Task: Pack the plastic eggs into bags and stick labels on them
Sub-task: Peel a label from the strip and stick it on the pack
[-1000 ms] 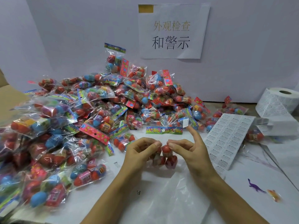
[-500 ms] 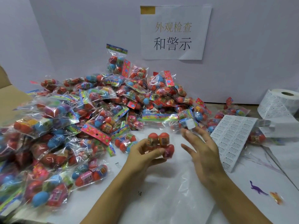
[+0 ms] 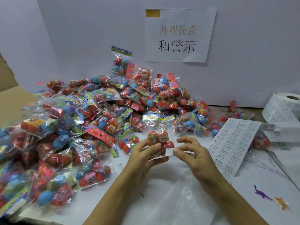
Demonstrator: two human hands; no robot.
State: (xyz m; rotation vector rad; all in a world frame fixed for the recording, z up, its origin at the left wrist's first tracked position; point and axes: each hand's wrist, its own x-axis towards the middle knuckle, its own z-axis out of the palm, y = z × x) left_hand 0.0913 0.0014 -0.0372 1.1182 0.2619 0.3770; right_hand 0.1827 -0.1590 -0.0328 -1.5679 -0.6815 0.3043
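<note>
My left hand (image 3: 142, 157) grips a clear bag of red plastic eggs (image 3: 158, 138), held upright above the white table, its colourful header strip (image 3: 158, 118) at the top. My right hand (image 3: 190, 151) pinches a small white label (image 3: 169, 151) between thumb and forefinger, right against the lower right of the bag. A sheet of labels (image 3: 232, 143) lies to the right of my hands.
A big heap of packed egg bags (image 3: 90, 114) covers the table's left and back. A label roll (image 3: 285, 108) stands at the far right. A purple toy dinosaur (image 3: 261, 194) and an orange one (image 3: 281, 202) lie near the right front. A paper sign hangs on the wall.
My left hand lifted the bag upright and holds it alone. My right hand let go of the bag, spread open, then came back pinching a white label against it.
</note>
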